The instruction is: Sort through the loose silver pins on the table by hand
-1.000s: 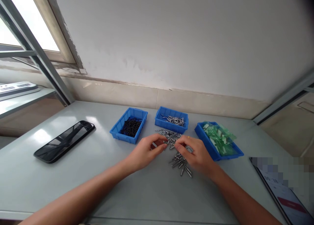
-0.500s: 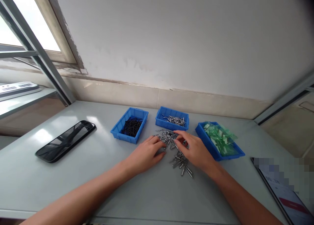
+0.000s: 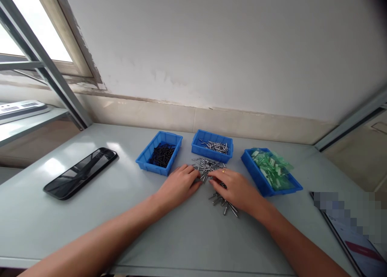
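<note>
A loose pile of silver metal pins [image 3: 208, 165] lies on the grey table [image 3: 90, 224] in front of three blue trays. My left hand [image 3: 180, 184] rests on the table at the pile's left edge, fingers stretched and tips touching the pins. My right hand [image 3: 234, 187], with a ring on one finger, lies flat over the right half of the pile and hides part of it. More pins [image 3: 225, 204] stick out beneath its palm. The fingertips of both hands nearly meet over the pins.
Left blue tray [image 3: 144, 161] holds dark pins, the middle tray [image 3: 198, 148] silver pins, the right tray [image 3: 256, 179] green plastic pieces. A black phone [image 3: 80, 173] lies at the left. A tablet [image 3: 356, 240] sits at the right front corner. The wall runs close behind the trays.
Both hands have dropped from a raised pinch over the pile to lying low on it. My right hand slid leftward across the pins.
</note>
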Demonstrator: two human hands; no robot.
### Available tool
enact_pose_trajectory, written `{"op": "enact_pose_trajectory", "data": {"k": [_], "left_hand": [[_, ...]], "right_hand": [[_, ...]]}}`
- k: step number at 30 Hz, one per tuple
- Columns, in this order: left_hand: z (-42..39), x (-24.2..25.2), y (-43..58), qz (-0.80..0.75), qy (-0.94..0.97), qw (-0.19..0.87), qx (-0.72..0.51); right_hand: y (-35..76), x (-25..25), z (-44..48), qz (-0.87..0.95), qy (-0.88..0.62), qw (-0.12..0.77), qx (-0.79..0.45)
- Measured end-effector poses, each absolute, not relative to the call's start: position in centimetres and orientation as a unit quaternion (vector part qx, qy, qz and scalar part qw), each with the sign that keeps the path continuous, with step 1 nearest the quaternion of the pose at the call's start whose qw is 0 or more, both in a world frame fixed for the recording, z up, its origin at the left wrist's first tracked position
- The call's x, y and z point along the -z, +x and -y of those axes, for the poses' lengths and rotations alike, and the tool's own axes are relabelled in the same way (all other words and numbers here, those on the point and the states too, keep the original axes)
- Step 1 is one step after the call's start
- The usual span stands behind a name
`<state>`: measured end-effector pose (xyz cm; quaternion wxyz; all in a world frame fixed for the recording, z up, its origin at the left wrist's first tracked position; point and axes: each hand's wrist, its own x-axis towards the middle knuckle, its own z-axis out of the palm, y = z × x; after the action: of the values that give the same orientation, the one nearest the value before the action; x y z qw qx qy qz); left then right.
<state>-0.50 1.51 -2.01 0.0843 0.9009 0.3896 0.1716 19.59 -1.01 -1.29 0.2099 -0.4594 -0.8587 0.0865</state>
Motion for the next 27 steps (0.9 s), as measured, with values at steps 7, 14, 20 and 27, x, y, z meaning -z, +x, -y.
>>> {"op": "enact_pose_trajectory", "data": {"k": [7, 14, 20, 27], "left_hand": [[-1.7, 2.2, -0.2, -0.405, 0.902, 0.040, -0.141], [-1.2, 1.0, -0.5, -0.433, 0.866, 0.124, -0.215], [-0.8, 0.5, -0.5, -0.399, 0.832, 0.231, -0.308], [-0.5, 0.6, -0.4, -0.372, 0.847, 0.215, -0.312]], "right_hand": [[19.5, 1.3, 1.0, 0.855, -0.469, 0.203, -0.090], [19.8, 1.5, 0.9, 0.846, -0.475, 0.229, -0.082], [20.0, 1.4, 0.8, 0.854, -0.451, 0.250, -0.069], [19.8, 1.0, 1.0, 0.875, -0.408, 0.259, -0.042]]}}
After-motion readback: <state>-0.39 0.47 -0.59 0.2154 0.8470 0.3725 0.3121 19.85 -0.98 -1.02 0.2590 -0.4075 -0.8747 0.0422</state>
